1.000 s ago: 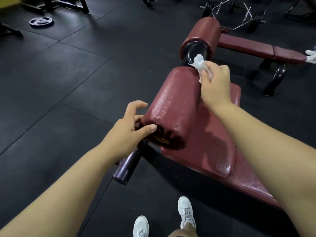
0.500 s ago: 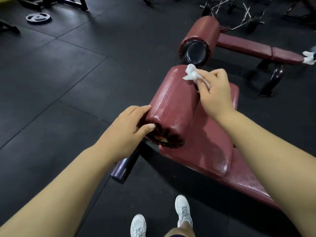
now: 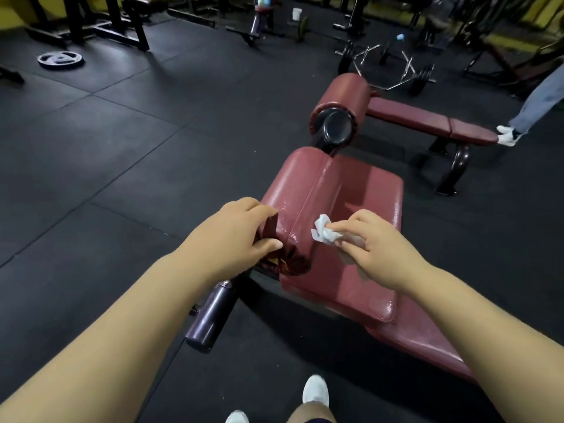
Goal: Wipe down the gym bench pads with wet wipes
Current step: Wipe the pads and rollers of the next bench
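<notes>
Wiping is under way on the near bench (image 3: 406, 334), which fills the centre and lower right of the frame. The right hand (image 3: 378, 251) sits right of centre with its fingers (image 3: 360, 218) curled round a crumpled wet wipe (image 3: 324, 234), and the wipe touches the flat pad (image 3: 372, 203) just beside the seam where it meets the roller pad (image 3: 293, 184). The left hand (image 3: 241, 236), left of centre, grips the near end of that roller pad, its fingers over the top edge and its thumb pressed against the gathered, worn end cover, apparently to steady it.

Judging by the surfaces, the job is partly done. The top of the roller pad near the left hand shows a speckled wet sheen, and similar glints run along the right and lower edges of the flat pad, so both have probably had at least one pass. The middle of the flat pad looks duller, and whether it has been wiped cannot be told. The long lower pad running to the bottom right shows no clear wetness.

A second bench (image 3: 427, 120) stands in the upper right with its own far roller (image 3: 345, 93), well apart from the hands. Nothing shows it has been cleaned, so it likely remains to do.
</notes>
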Demonstrator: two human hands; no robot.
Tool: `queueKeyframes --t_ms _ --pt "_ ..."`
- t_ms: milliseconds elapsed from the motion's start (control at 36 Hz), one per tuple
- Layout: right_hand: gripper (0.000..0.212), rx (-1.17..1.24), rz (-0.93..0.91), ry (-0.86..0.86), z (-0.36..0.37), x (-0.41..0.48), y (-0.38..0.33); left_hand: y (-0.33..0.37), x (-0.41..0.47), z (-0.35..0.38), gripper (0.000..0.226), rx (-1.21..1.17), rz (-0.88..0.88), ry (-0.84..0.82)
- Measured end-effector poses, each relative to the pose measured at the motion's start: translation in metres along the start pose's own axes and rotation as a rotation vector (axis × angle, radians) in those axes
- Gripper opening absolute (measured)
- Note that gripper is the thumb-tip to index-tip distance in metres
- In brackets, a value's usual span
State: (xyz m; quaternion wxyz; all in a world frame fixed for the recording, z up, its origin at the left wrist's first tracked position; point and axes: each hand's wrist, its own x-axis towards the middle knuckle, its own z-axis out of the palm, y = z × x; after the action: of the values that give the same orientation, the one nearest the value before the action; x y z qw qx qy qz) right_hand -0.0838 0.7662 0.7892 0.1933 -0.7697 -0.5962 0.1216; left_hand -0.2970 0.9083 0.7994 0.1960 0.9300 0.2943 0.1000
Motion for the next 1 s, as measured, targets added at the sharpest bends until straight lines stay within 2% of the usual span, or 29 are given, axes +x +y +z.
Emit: queueKeyframes --t_ms 222,361,528,778,1000 --pt "0.022 -0.171 0.014 -0.140 -0.041 0.022 -0.019 0.008 -0.001 -0.021 0.042 0.152 -0.016 -0.111" --pt "0.024 -0.242 -0.061 -0.159 -0.055 0.046 -0.030 0.009 0.001 -0.030 0.034 0.202 -0.084 -0.199" --pt "0.023 -0.280 -0.148 -0.179 -0.068 0.074 -0.051 -0.003 -0.002 -0.050 0.037 0.240 -0.196 -0.260" --pt "0.022 -0.405 -0.204 -0.322 -0.059 0.119 -0.106 -0.059 -0.019 -0.086 0.044 0.323 -0.307 -0.303" --pt "0.022 -0.461 -0.158 -0.386 -0.014 0.172 -0.189 -0.154 -0.037 -0.145 0.044 0.398 -0.307 -0.297"
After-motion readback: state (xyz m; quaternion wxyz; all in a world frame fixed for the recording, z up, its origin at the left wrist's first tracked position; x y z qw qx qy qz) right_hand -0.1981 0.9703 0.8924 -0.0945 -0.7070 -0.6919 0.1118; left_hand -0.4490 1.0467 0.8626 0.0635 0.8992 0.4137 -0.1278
